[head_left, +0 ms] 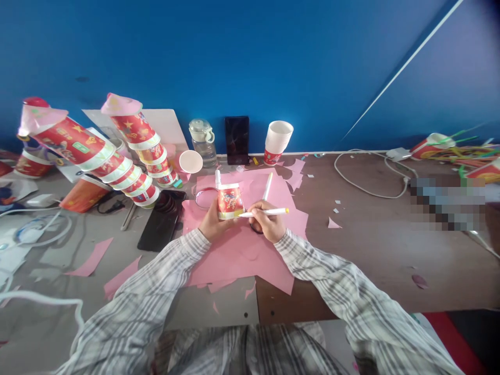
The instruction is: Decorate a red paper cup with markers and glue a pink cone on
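Note:
My left hand (pixel 213 223) is wrapped round a red and white paper cup (pixel 230 200), which is upside down with its wider rim low. In my right hand (pixel 267 219) is a white marker (pixel 273 211) with a yellow end. Its tip points left and meets or nearly meets the cup's lower edge, where a yellow band shows. Beneath both hands lie cut pink paper sheets (pixel 242 255). Another white marker (pixel 267 186) rests on the paper just behind my right hand. A dark round shape, perhaps a scissors handle, is partly hidden under that hand.
Two leaning towers of stacked cups (pixel 101 156) (pixel 150 151) stand at left, beside a black phone (pixel 162 221). Against the blue wall are a water bottle (pixel 203 140), a dark upright phone (pixel 236 139) and stacked cups (pixel 278 138). A white cable (pixel 363 192) curls at right.

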`<state>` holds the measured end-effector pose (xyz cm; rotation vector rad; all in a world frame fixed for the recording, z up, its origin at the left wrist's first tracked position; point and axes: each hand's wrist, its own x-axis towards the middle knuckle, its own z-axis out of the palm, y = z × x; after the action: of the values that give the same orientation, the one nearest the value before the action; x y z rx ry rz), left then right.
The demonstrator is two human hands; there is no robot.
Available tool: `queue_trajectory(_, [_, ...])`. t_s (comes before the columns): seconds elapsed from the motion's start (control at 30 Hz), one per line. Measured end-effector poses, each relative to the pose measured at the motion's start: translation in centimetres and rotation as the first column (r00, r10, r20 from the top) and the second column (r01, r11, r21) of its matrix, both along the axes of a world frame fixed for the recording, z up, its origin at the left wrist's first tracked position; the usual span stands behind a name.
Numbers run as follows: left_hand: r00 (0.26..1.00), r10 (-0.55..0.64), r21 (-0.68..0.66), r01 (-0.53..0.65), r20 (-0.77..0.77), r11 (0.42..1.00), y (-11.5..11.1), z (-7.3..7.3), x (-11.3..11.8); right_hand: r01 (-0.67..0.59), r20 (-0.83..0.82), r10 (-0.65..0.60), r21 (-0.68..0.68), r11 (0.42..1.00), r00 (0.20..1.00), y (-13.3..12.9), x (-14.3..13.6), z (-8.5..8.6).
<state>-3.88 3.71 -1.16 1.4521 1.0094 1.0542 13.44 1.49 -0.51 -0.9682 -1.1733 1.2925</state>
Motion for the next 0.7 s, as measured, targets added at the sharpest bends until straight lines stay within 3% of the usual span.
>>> queue_trajectory(0.3, [0.998, 0.004, -0.015, -0.003, 0.059, 1.0, -0.06, 0.28, 0.21, -0.004, -0.044, 0.003, -0.021, 1.0, 0.999, 0.25, 0.1, -0.06])
queue_trajectory(0.7, [0.998, -0.013, -0.046, 0.016, 0.054, 0.999, 0.08, -0.11, -0.06, -0.036, 0.005, 0.036, 0.093, 0.995, 0.999, -0.3, 0.12, -0.25])
